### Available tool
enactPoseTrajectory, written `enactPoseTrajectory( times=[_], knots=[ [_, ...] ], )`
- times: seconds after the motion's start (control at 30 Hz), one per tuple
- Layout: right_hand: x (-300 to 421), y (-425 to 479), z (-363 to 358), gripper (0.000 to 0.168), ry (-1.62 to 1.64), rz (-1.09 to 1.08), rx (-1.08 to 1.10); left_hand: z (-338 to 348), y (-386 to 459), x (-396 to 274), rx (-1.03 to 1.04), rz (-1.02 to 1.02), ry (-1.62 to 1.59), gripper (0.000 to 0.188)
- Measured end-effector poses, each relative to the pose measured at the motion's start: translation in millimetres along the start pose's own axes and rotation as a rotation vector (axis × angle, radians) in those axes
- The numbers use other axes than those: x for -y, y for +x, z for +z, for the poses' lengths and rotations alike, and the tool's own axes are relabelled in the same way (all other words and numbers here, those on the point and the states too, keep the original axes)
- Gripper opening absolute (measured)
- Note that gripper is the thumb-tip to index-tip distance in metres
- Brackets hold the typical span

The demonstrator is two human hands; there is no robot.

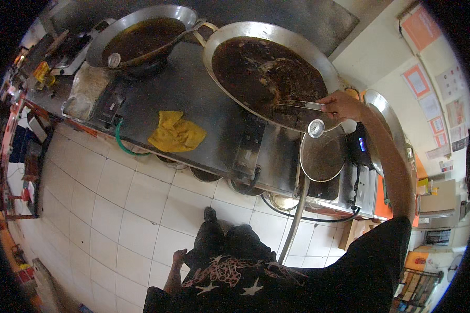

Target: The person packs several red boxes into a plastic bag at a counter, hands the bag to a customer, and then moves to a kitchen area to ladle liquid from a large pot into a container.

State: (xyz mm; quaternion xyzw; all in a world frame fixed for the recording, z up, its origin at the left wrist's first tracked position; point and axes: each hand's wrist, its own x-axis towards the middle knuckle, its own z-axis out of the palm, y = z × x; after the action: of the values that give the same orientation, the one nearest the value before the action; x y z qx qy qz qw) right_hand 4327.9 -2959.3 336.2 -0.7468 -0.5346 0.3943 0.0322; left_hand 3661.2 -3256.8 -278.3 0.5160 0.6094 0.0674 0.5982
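My right hand (pixel 341 106) grips metal tongs (pixel 302 104) over the near right side of a large wok (pixel 254 29). The tips of the tongs reach into the dark liquid (pixel 266 74), where the surface is stirred up and small bits float. A dial thermometer (pixel 316 128) sits at the wok's near rim, below my right hand. Close by, a round mesh skimmer (pixel 323 156) lies with its long handle (pixel 293 234) jutting out past the counter's edge. My left hand (pixel 179 258) hangs low beside my leg, away from the counter; its fingers are too small to make out.
A second wok (pixel 184 15) of dark liquid stands at the left, with another dial thermometer (pixel 114 60). A yellow cloth (pixel 176 133) lies on the steel counter (pixel 203 101). A green hose (pixel 119 139) and a black hose (pixel 317 220) hang at the front. White tiles (pixel 137 227) cover the floor.
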Motion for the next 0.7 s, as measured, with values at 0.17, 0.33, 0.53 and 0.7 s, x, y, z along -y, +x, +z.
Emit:
enactPoseTrajectory(
  times=[0.17, 0.33, 0.53, 0.7],
  knots=[
    [7, -8, 8, 0.034, 0.236, -0.007, -0.005, 6, 19, -29, -0.058, -0.074, -0.100, 0.040],
    [-9, -10, 7, 0.033, 0.395, -0.045, 0.015, -20, -15, -65, -0.058, -0.113, -0.178, 0.040],
    [-17, -12, -10, 0.036, 0.558, -0.115, -0.065, -21, -29, -39, -0.094, -0.453, -0.372, 0.037],
    [-5, -22, -28, 0.033, 0.648, -0.147, -0.181, -7, -31, -29, -0.119, -0.525, -0.414, 0.027]
  ],
)
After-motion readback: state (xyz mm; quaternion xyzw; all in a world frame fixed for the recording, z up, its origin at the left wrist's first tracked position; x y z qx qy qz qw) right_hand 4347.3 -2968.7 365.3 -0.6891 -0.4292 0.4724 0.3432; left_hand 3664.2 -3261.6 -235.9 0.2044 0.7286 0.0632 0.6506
